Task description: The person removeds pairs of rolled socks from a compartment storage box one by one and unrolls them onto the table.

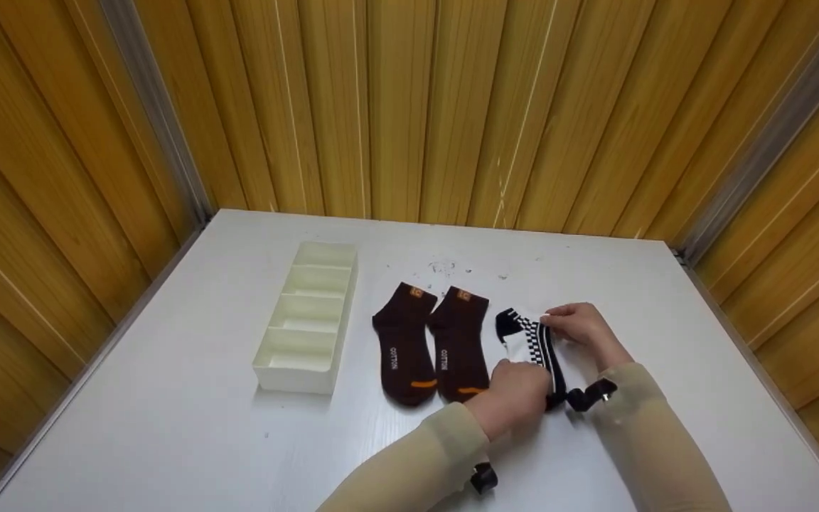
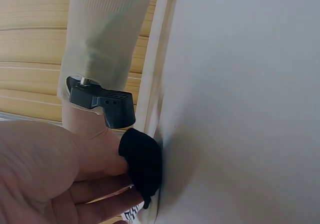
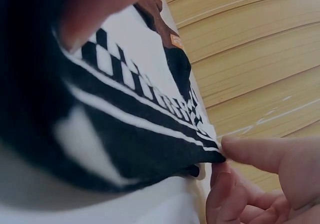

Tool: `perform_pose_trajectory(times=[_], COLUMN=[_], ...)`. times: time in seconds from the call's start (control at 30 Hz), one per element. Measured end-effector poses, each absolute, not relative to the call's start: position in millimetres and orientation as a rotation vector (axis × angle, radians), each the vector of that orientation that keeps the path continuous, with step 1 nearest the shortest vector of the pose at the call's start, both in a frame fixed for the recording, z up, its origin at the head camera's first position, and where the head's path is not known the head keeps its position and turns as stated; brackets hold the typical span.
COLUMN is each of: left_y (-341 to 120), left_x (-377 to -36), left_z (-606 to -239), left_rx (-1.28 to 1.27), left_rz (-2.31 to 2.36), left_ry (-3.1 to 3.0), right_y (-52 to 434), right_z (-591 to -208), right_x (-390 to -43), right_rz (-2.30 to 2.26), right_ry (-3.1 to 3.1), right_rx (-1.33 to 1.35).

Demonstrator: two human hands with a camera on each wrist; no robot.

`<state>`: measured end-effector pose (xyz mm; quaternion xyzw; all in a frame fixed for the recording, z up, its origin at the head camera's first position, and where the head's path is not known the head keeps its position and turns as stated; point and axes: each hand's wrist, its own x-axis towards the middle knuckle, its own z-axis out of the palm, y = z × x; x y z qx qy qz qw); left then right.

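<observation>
A black-and-white checkered sock [image 1: 517, 346] lies at the right of the table. At its near end, my left hand [image 1: 518, 395] grips the black toe [image 2: 142, 159] between thumb and fingers. Farther up, my right hand [image 1: 584, 328] pinches the sock's black edge [image 3: 150, 149] between thumb and forefinger, seen closely in the right wrist view. The stretch between the two hands shows white stripes. Just left of it, two dark brown socks [image 1: 404, 348] with orange toe marks lie flat side by side; my left hand overlaps the lower corner of the nearer one.
A white divided box [image 1: 296, 387] with several compartments in a row stands left of the brown socks. Wood-patterned walls [image 1: 395, 107] enclose the white table [image 1: 168, 398] at the back and sides. Each wrist carries a small black camera [image 1: 591, 395].
</observation>
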<state>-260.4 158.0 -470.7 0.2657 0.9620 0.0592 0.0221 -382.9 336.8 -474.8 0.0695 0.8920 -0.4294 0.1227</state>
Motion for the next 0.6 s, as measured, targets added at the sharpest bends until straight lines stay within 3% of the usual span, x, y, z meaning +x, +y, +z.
perform_pose_trajectory(times=[0.6], left_y=[158.7], left_x=[-243.4], left_z=[-479.0], left_rx=[1.032], left_rz=[-0.054], left_ry=[3.078], right_y=[335.3], right_z=[-482.9], right_x=[-382.8], right_rz=[-1.597], right_ry=[2.366], right_rx=[0.262])
